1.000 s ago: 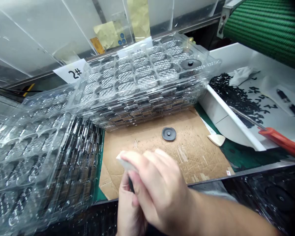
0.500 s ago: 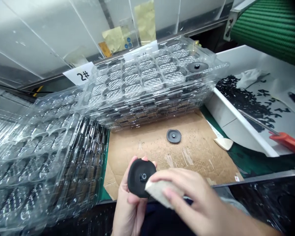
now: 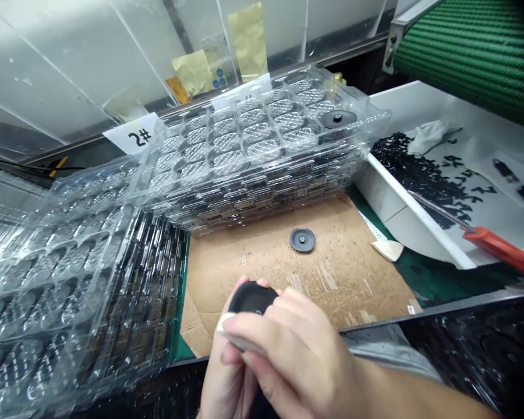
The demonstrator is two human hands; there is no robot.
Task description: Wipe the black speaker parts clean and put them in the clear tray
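My left hand (image 3: 225,369) is closed round a black dished disc (image 3: 251,297) with a small raised hub, holding it above the cardboard's near edge. In my right hand (image 3: 308,349) is a pale, flat, wedge-shaped pad (image 3: 237,341), gripped between thumb and fingers. The pad lies against or just over the disc's near left rim; whether it touches cannot be made out. My right fingers cover much of the disc. Another dark disc (image 3: 303,240) with a central hub rests on the cardboard sheet (image 3: 227,262) beyond my hands.
Stacked clear plastic trays (image 3: 248,169) stand behind, with one dark disc (image 3: 337,119) in a right-hand pocket. More trays (image 3: 65,262) rise at left. At right are a white bin (image 3: 423,218) of small black pieces, a red-handled tool (image 3: 502,247) and another pale wedge (image 3: 390,250).
My right hand has moved left across the disc with the pad, from its right side to its near left rim, and now hides the hub mostly. The view has shifted slightly.
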